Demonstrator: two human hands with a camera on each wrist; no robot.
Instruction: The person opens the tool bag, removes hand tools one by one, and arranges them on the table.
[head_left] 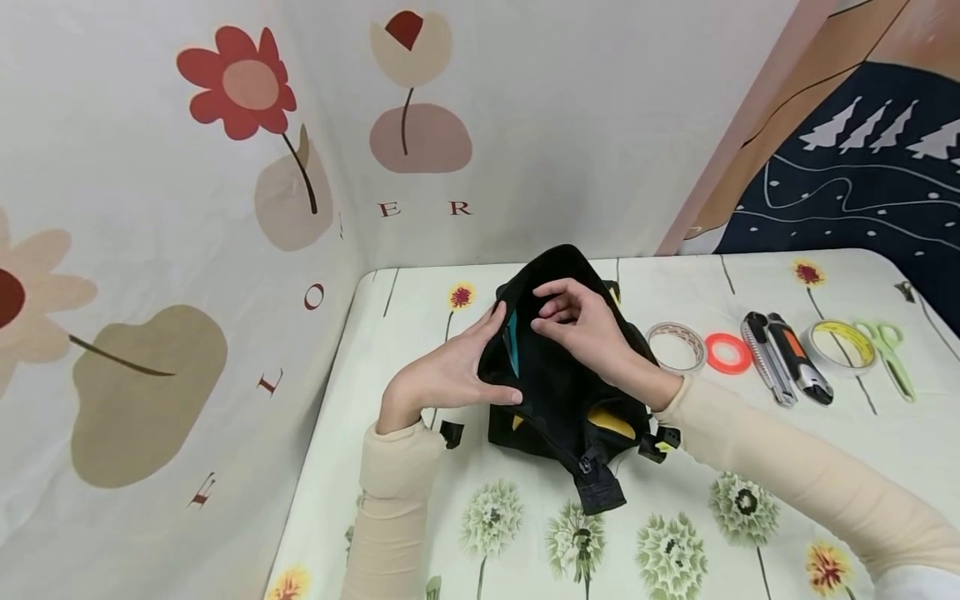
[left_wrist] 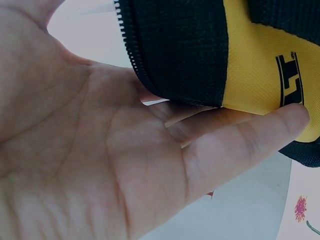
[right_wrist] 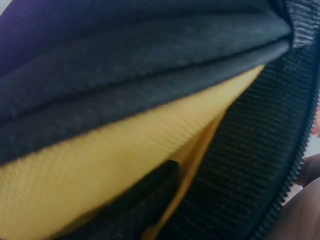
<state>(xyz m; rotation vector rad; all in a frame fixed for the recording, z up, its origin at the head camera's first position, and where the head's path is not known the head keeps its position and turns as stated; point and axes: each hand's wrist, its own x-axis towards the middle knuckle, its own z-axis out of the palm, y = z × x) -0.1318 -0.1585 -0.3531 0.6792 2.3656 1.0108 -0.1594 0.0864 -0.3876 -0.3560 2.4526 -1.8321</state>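
Observation:
A black and yellow zippered bag (head_left: 555,417) stands on the table with its mouth open in the head view. My left hand (head_left: 450,367) holds its left side, thumb at the rim and fingers along the outside. Those fingers (left_wrist: 240,142) lie nearly straight against the bag's yellow panel (left_wrist: 255,65) in the left wrist view. Over the opening, my right hand (head_left: 588,329) has loosely bent fingers with nothing visible between them. A teal strip (head_left: 513,342) shows inside the bag by the left wall. Black and yellow fabric (right_wrist: 115,160) and a zipper edge (right_wrist: 295,185) fill the right wrist view.
Right of the bag lie a clear tape roll (head_left: 651,350), an orange-red tape roll (head_left: 708,354), two utility knives (head_left: 765,358) (head_left: 798,358), a yellow-cored tape roll (head_left: 817,354) and green scissors (head_left: 896,367). A printed fabric wall (head_left: 562,167) rises behind the table.

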